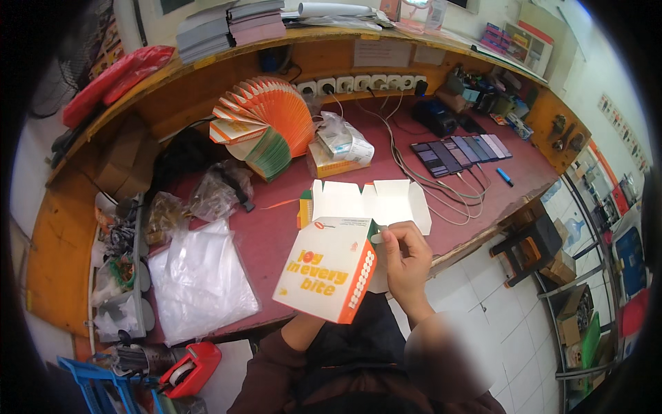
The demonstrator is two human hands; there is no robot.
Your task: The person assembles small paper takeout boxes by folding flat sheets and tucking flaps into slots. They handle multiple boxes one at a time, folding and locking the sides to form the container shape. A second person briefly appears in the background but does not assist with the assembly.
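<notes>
A small white cardboard box (321, 265) with orange and green sides and yellow lettering is held up, tilted, over the desk's front edge. My left hand (303, 332) comes up from below and goes behind it; its fingers are hidden by the box, which seems to rest in it. At the upper right corner, my right hand (405, 259) pinches a small white flap between thumb and bent fingers. Just beyond lies another carton (396, 203), its white flaps spread open. Farther back, a fanned stack of flat orange, white and green cartons (276, 121) stands on the desk.
Clear plastic bags (203, 279) lie at left, beside a grey organizer (143, 276). A red tape dispenser (193, 369) is at lower left. Phones (462, 153) in a row, cables (414, 162), a blue marker (505, 176) and a bagged box (341, 148) occupy the red desk (276, 224).
</notes>
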